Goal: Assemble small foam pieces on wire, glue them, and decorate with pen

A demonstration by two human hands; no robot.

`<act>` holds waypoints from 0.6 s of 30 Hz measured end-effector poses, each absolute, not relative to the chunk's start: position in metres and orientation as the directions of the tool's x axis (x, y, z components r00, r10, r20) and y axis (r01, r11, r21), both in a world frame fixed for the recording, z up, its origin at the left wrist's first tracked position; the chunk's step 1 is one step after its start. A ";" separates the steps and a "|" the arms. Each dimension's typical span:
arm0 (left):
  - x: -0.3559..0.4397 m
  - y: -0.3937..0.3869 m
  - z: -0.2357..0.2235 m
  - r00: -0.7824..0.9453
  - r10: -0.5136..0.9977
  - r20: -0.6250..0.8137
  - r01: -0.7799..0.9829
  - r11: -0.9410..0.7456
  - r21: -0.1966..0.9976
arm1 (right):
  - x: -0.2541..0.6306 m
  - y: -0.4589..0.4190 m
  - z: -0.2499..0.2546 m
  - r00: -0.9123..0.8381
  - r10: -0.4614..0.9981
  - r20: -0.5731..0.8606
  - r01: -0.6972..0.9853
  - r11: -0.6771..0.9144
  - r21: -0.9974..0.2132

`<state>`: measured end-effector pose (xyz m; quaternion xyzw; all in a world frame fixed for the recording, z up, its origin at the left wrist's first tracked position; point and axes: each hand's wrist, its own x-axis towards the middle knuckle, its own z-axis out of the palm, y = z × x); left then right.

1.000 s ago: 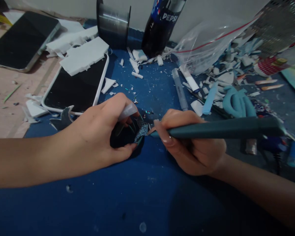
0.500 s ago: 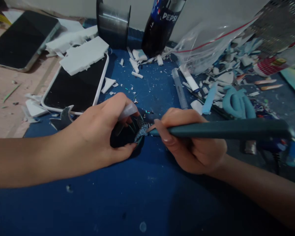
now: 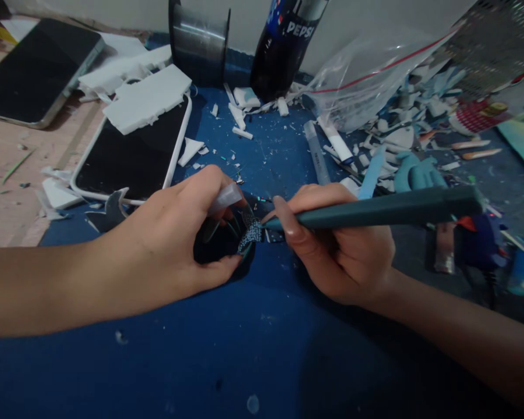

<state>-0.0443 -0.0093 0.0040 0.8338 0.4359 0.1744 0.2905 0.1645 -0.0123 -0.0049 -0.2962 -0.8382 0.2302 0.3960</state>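
Observation:
Between the thumb and fingers of my left hand (image 3: 181,224) is a small dark piece with light-blue speckles (image 3: 251,234), shaped like a tail fin. A pale translucent strip (image 3: 225,198) shows at the index finger; whether it is a nail or a separate piece I cannot tell. My right hand (image 3: 338,247) is closed in a writing grip around a long dark-green pen-like tool (image 3: 388,208). The tool's tapered tip meets or almost meets the right edge of the speckled piece. Part of the piece is hidden behind my left fingers.
Two phones (image 3: 39,73) (image 3: 128,154) lie left, white plastic parts (image 3: 148,99) on one. A wire spool (image 3: 199,43), a Pepsi bottle (image 3: 283,49) and a zip bag (image 3: 358,81) stand behind. White scraps (image 3: 397,139) and teal putty-like loops (image 3: 419,173) lie right on the blue mat (image 3: 179,361).
The tool's back end has swung left and away from me as my right hand tilted. My left hand still holds the speckled piece in nearly the same place.

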 end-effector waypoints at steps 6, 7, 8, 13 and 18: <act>-0.044 -0.010 0.006 0.561 0.826 0.049 0.617 -0.457 0.641 | 0.165 -0.014 -0.004 -0.492 0.699 0.519 0.322 0.700 -0.638; -0.044 -0.010 0.006 0.559 0.828 0.049 0.619 -0.456 0.639 | 0.165 -0.014 -0.004 -0.484 0.701 0.524 0.317 0.699 -0.641; -0.044 -0.010 0.006 0.556 0.830 0.040 0.626 -0.451 0.636 | 0.165 -0.014 -0.005 -0.479 0.699 0.530 0.315 0.701 -0.640; -0.044 -0.010 0.007 0.561 0.828 0.001 0.639 -0.434 0.634 | 0.165 -0.013 -0.005 -0.500 0.690 0.523 0.344 0.713 -0.611; -0.044 -0.009 0.006 0.551 0.834 0.017 0.644 -0.438 0.627 | 0.164 -0.011 -0.004 -0.496 0.674 0.547 0.288 0.722 -0.629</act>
